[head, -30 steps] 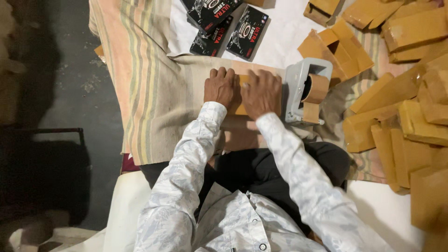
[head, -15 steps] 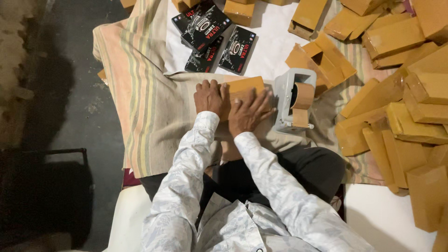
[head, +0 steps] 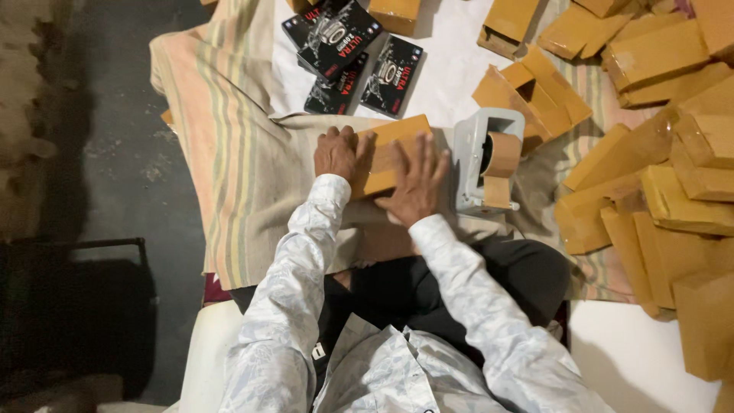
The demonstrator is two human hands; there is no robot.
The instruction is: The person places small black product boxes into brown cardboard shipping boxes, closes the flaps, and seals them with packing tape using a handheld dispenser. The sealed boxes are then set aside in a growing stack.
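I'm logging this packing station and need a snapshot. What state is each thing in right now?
Brown-wrapped box: lying flat on the cloth, under both hands.
Left hand: gripping the box's left end.
Right hand: fingers spread, flat on top.
Tape dispenser: upright beside the box, loaded with a brown roll.
Black boxes: unwrapped, stacked loosely.
Wrapped boxes: piled at the right.
Striped cloth: spread out, wrinkled.
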